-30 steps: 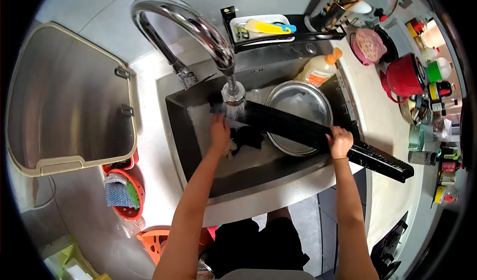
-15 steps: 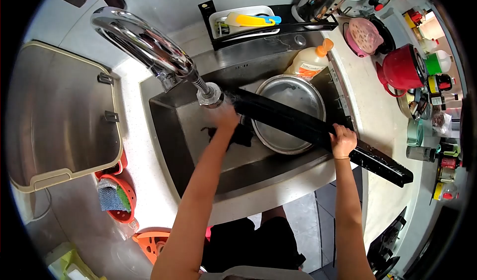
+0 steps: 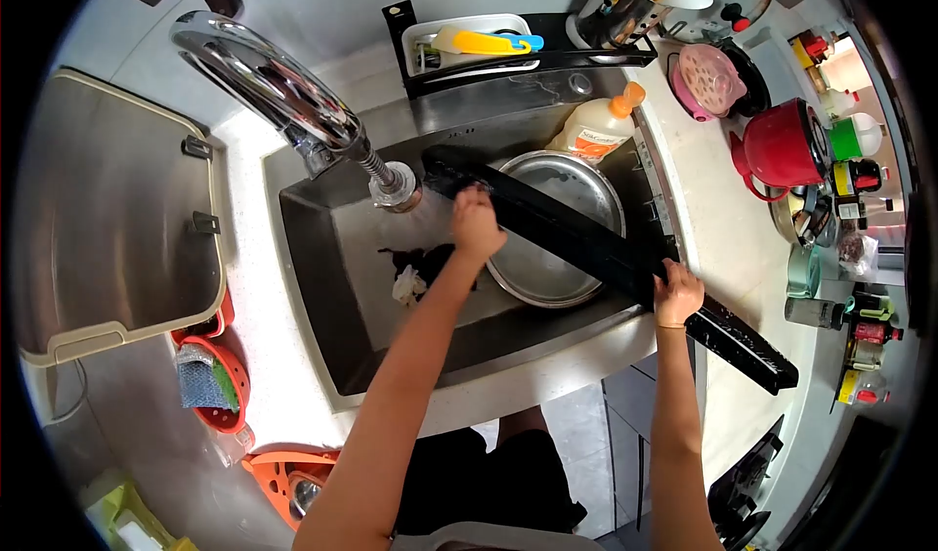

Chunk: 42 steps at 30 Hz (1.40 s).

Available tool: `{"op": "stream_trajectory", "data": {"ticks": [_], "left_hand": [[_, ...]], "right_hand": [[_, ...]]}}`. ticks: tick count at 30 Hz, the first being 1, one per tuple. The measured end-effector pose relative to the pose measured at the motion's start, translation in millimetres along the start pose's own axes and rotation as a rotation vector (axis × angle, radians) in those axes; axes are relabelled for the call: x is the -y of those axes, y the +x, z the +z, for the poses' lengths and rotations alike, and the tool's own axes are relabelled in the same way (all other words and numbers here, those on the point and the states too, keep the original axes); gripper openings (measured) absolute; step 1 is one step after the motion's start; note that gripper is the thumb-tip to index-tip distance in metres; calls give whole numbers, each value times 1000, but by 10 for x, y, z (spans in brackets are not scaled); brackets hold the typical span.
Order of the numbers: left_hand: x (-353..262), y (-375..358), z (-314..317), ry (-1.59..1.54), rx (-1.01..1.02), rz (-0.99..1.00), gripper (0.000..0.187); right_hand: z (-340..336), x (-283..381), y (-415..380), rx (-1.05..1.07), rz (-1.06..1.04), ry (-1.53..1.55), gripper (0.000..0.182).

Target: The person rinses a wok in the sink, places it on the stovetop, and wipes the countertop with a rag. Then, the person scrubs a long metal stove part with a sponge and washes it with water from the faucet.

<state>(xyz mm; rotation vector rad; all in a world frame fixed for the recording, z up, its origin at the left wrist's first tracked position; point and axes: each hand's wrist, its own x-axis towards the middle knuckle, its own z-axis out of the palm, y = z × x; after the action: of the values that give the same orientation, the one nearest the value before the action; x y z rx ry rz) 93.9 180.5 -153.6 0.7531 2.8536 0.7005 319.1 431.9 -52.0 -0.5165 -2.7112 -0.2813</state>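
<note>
A long black trough-shaped panel [image 3: 567, 233] slants across the sink [image 3: 342, 258], its right end reaching over the counter. My right hand [image 3: 677, 295] is closed around its edge near the sink's right rim. Toward the panel's upper left end, my left hand [image 3: 477, 224] has its fingers curled against it, partly hidden from view. A chrome faucet [image 3: 391, 185] hangs just left of that end. Under the panel sits a round metal basin [image 3: 562, 268]. On the sink floor lie a dark cloth-like item [image 3: 435, 261] and a crumpled white wad [image 3: 408, 284].
A bottle with an orange cap [image 3: 596, 126] stands in the sink's back corner. Behind it, a black rack [image 3: 420, 82] holds a white tray and brushes. A red pot [image 3: 782, 146] and several bottles line the right counter. Orange baskets [image 3: 230, 380] sit at left.
My left hand has moved from under the faucet onto the panel, right and slightly down. The white wad now shows on the sink floor. My right hand keeps its hold; the panel tilts slightly more.
</note>
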Motion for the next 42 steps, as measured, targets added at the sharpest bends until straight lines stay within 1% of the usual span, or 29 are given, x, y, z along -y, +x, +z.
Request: {"op": "stream_trajectory", "data": {"ticks": [1,2,4,7,8,9,10,11,12,14,16,17,18,19,20,22,23,24,26,29,31,32,34,36,37,38,40,42], "left_hand": [[-101,-64,31,-11,-35,45,70],[-211,-134,59,-84,29,57,69],[-382,-264,96,-162,8,186,68],[-275,-251,121,-208,25,340,68],[-157,-216,120,-109,42,324,70],[40,-138,185,-80,-3,235,61],[291,-65,208,9,-61,214,47],[555,57,376,-45,-186,108,36],[560,174,-77,-199,263,-47,37],[637,190,61,74,-138,130,40],[341,116,179,-33,11,43,48],[5,-12,115,-58,-41,23,54],[-239,-118,147,-68,0,34,57],[-389,-241,279,-70,-19,134,59],[-545,-353,286,-179,-69,275,57],[-532,-406,264,-226,-136,376,50],[-370,-358,218,-136,-49,326,50],[-81,-258,196,-47,37,277,51],[497,-68,289,-187,-180,146,49],[558,-181,112,-85,-68,2,53],[281,-467,398,-158,-150,126,59],[38,-577,199,-91,-110,246,61],[-117,-678,84,-185,-72,298,58],[211,-509,118,-282,16,173,57],[357,-447,67,-252,-194,78,55],[774,-373,224,-21,-85,46,56],[772,-353,28,30,-40,-54,61],[570,-464,64,-89,-35,25,65]], "right_hand": [[-3,7,-7,11,7,7,36],[-5,13,-4,19,15,13,36],[-5,0,13,17,19,12,36],[28,-22,-3,28,12,6,36],[28,-31,7,20,7,17,36],[20,-27,17,13,4,27,36],[9,-23,11,8,2,35,36],[5,-9,23,-3,0,35,36],[-7,7,34,-10,-5,35,36],[-14,10,31,-9,-10,30,35],[-3,18,21,0,0,19,34],[-15,25,29,-22,-7,30,33],[-10,19,13,-23,-3,27,33],[7,1,14,-27,-5,25,33],[18,-6,24,-32,-9,26,33],[-17,24,37,-17,2,38,33],[-22,24,38,-12,5,43,34],[-25,17,44,-8,9,45,34],[-28,18,42,-23,5,43,35],[28,18,75,-18,-7,59,36],[30,50,96,-6,-13,62,37],[41,52,117,-7,-14,62,37],[39,40,109,4,-23,58,37],[31,44,118,8,-25,56,36],[27,45,122,9,-24,54,36],[22,43,120,7,-23,47,35],[18,71,129,2,-23,39,34],[18,66,130,12,-31,63,33]]}}
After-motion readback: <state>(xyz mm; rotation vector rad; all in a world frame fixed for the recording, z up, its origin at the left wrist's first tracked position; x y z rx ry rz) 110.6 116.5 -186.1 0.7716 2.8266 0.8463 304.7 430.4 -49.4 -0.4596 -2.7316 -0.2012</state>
